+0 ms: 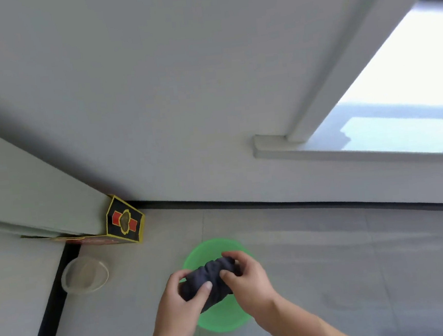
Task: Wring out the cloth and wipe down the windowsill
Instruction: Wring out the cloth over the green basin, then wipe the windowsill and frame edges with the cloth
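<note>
Between both sets of fingers, a dark twisted cloth [211, 281] is clenched: left hand [180, 302] grips its near end, right hand [247, 280] its far end, directly above a green basin [223, 320]. Beyond the fingertips runs the white windowsill [321, 153].

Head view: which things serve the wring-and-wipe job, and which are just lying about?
Job: dark cloth, twisted between left hand and right hand; green basin beneath; windowsill.
Lying about: black-and-yellow box; clear bowl on the floor.
</note>
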Action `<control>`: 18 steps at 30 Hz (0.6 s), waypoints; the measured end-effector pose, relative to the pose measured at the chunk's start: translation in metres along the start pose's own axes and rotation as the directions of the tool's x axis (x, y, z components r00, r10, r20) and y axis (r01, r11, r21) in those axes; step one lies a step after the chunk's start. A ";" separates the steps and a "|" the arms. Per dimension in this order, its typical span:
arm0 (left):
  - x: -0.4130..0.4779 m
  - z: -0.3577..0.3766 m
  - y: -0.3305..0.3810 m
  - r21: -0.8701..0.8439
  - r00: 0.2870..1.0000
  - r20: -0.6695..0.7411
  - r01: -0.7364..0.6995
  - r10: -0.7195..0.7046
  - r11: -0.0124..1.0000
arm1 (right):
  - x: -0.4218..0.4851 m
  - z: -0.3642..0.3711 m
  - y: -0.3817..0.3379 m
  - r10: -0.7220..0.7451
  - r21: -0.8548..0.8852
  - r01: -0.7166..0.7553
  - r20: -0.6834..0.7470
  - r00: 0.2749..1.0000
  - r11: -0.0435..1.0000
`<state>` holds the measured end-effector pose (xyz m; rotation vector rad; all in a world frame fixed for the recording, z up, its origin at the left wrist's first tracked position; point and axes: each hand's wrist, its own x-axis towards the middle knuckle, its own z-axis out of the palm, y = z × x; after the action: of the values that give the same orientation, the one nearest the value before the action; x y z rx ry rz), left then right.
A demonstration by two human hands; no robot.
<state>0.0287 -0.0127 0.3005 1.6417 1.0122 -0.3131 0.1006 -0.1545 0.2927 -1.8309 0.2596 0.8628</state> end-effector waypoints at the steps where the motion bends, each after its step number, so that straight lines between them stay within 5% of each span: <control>1: -0.007 -0.003 0.016 0.024 0.999 0.001 -0.034 0.034 0.999 | -0.009 -0.009 -0.013 -0.020 0.015 0.020 -0.004 1.000 1.000; 6: -0.033 0.017 0.109 0.089 0.968 0.016 -0.252 0.252 0.964 | -0.042 -0.080 -0.079 -0.118 0.129 0.128 -0.080 0.990 0.983; 12: -0.062 0.124 0.251 0.060 0.867 0.225 -0.467 0.444 0.882 | -0.042 -0.249 -0.145 -0.243 0.149 0.277 -0.210 0.947 0.949; 18: -0.057 0.263 0.379 -0.090 0.892 0.169 -0.409 0.419 0.908 | 0.007 -0.424 -0.200 -0.298 0.146 0.341 -0.253 0.920 0.929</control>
<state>0.3552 -0.2749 0.5018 1.6984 0.5055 -0.1449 0.3995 -0.4398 0.5145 -1.7311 0.1699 0.3860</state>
